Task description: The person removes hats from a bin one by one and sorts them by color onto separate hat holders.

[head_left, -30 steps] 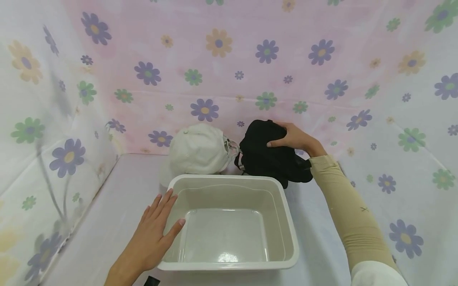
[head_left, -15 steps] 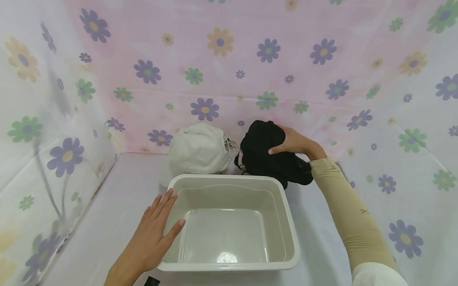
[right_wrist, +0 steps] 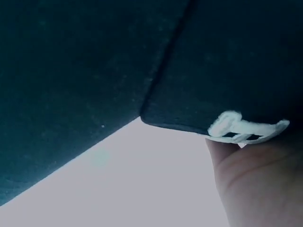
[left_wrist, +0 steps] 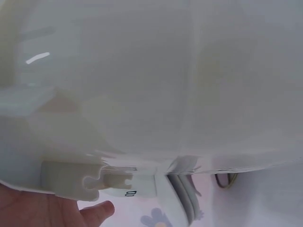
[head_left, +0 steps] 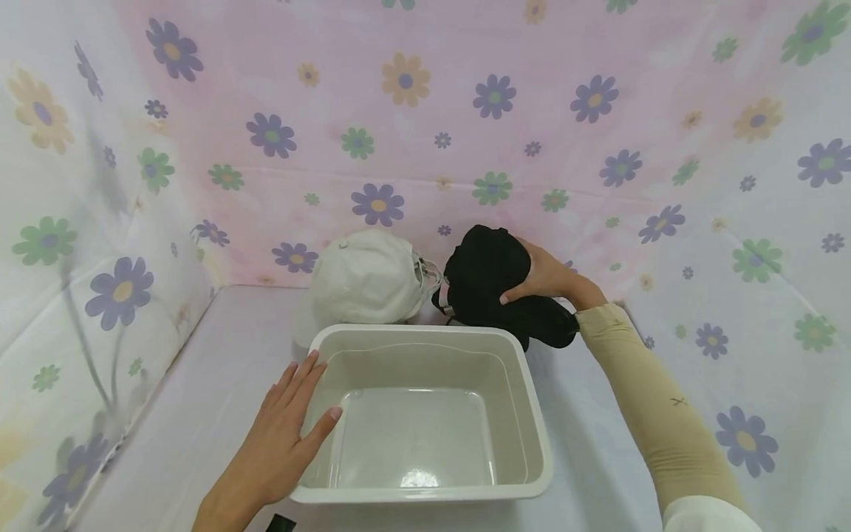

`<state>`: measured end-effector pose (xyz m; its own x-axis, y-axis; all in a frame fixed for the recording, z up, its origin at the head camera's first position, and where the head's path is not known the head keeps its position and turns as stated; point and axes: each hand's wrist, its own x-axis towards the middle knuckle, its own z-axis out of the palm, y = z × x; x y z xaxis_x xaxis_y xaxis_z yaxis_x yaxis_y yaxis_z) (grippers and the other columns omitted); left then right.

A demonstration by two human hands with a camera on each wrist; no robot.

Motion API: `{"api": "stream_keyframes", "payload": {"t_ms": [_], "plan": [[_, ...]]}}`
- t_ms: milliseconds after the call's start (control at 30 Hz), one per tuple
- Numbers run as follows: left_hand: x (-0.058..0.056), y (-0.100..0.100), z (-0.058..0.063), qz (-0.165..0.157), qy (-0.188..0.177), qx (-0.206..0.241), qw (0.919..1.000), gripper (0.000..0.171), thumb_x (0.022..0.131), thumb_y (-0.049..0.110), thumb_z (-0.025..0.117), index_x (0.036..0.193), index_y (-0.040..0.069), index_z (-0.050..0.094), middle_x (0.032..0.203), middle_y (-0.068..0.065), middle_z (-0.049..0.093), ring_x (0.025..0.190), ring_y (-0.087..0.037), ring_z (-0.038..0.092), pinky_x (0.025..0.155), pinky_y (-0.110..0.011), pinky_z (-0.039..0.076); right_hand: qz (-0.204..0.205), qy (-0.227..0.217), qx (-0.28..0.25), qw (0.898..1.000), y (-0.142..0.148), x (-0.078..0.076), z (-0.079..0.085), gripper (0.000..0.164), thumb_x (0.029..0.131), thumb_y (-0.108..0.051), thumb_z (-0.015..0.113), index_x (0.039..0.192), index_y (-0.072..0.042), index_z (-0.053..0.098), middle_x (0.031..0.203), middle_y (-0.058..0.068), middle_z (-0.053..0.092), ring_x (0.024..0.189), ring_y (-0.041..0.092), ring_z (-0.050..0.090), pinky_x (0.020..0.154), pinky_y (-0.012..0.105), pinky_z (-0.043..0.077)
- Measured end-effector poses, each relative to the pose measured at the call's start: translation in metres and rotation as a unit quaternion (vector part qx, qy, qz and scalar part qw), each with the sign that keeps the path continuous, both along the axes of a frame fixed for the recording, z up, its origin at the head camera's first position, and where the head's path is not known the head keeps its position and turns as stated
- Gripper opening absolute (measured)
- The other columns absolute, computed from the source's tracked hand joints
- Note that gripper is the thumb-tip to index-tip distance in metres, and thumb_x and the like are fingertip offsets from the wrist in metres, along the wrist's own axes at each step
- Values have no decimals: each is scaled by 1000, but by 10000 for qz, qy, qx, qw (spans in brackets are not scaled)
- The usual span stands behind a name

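A black baseball cap (head_left: 485, 270) lies behind the bin with its brim (head_left: 555, 323) towards the right. My right hand (head_left: 548, 275) grips it by the crown, thumb on the near side, the other fingers hidden behind it. White embroidery (right_wrist: 246, 127) shows on the dark cloth in the right wrist view, beside the hand. To its left a white baseball cap (head_left: 368, 277) sits against the back of the bin. My left hand (head_left: 275, 436) rests along the left rim of the pale plastic bin (head_left: 425, 495), fingers straight. The bin's wall (left_wrist: 142, 71) fills most of the left wrist view.
The bin stands on a white-covered table (head_left: 219, 355). A flowered cloth (head_left: 432, 148) hangs behind and at both sides, close behind the two caps. A small black object (head_left: 281, 523) lies at the front edge, near my left wrist.
My right hand's fingers have slid from the top of the black cap down behind it, and the thumb has moved slightly lower. The left hand, bin and white cap stay in place.
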<state>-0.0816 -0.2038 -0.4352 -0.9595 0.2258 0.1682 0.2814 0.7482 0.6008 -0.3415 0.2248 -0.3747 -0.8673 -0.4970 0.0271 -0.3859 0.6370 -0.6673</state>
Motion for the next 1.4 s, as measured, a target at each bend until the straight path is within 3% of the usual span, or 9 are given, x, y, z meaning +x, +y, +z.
{"api": "stream_keyframes", "payload": {"t_ms": [233, 367, 467, 600, 700, 867, 1033, 1233, 1400], "plan": [[2, -1, -5, -45, 350, 125, 9993, 63, 105, 38, 54, 158, 9, 35, 167, -13, 26, 154, -44, 15, 118, -67, 17, -144, 56, 54, 9999, 2, 7, -2, 124, 69, -24, 96, 165, -21, 17, 166, 13, 28, 148, 39, 33, 117, 66, 27], [3, -1, -10, -171, 1315, 61, 9912, 55, 101, 26, 62, 150, 8, 48, 156, -15, 45, 149, -41, 29, 125, -46, 15, -543, -108, 261, 9981, 9, 17, -8, 117, 79, -39, 87, 165, -24, 10, 167, 15, 22, 148, 43, 32, 116, 68, 28], [3, -2, -9, -346, 2086, -223, 9771, 50, 98, 24, 66, 143, 6, 55, 147, -14, 55, 144, -41, 38, 126, -32, 10, -736, -427, 247, 9961, 15, 27, -13, 98, 96, -52, 63, 165, -21, 1, 170, 18, 10, 152, 46, 20, 118, 70, 19], [4, -1, 12, -807, 2560, -601, 9614, 45, 103, 34, 60, 139, 8, 60, 143, -8, 59, 142, -36, 42, 125, -29, 11, -843, -561, -13, 9949, 22, 42, -22, 78, 108, -56, 30, 165, -10, 1, 170, 20, 2, 155, 45, 4, 121, 69, 6], [4, 4, 41, -1273, 2608, -441, 9559, 41, 102, 31, 62, 138, 11, 61, 141, -3, 61, 141, -31, 45, 123, -27, 20, -1035, -362, -194, 9938, 29, 56, -31, 74, 110, -50, 25, 163, 0, 8, 169, 24, 7, 156, 44, 5, 122, 65, 6], [-9, 23, 90, -2084, 1944, 448, 9575, 43, 99, 13, 65, 142, 17, 58, 144, 3, 58, 142, -24, 45, 118, -35, 35, -1527, 45, -728, 9856, 42, 79, -51, 64, 113, -37, 29, 156, 10, 25, 162, 31, 24, 153, 46, 18, 123, 61, 14], [-46, 53, 120, -2484, 829, 1477, 9537, 38, 107, 19, 52, 145, 13, 55, 146, 1, 57, 140, -18, 48, 115, -47, 40, -2305, 134, -1075, 9670, 49, 93, -69, 60, 111, -34, 37, 153, 9, 35, 156, 32, 36, 147, 46, 32, 121, 59, 24], [-94, 96, 121, -2234, 67, 2245, 9485, 44, 109, 22, 43, 149, 4, 50, 151, -11, 53, 138, -26, 50, 113, -47, 43, -2958, -285, -1409, 9444, 52, 103, -84, 67, 108, -32, 48, 155, 10, 27, 158, 33, 32, 148, 45, 31, 121, 56, 27], [-131, 130, 105, -2093, -346, 1932, 9579, 54, 111, 28, 40, 158, 3, 34, 162, -15, 36, 145, -31, 42, 120, -47, 34, -3162, -818, -1654, 9306, 55, 108, -88, 72, 107, -35, 49, 156, 11, 23, 154, 34, 37, 139, 41, 45, 117, 51, 36]]}}
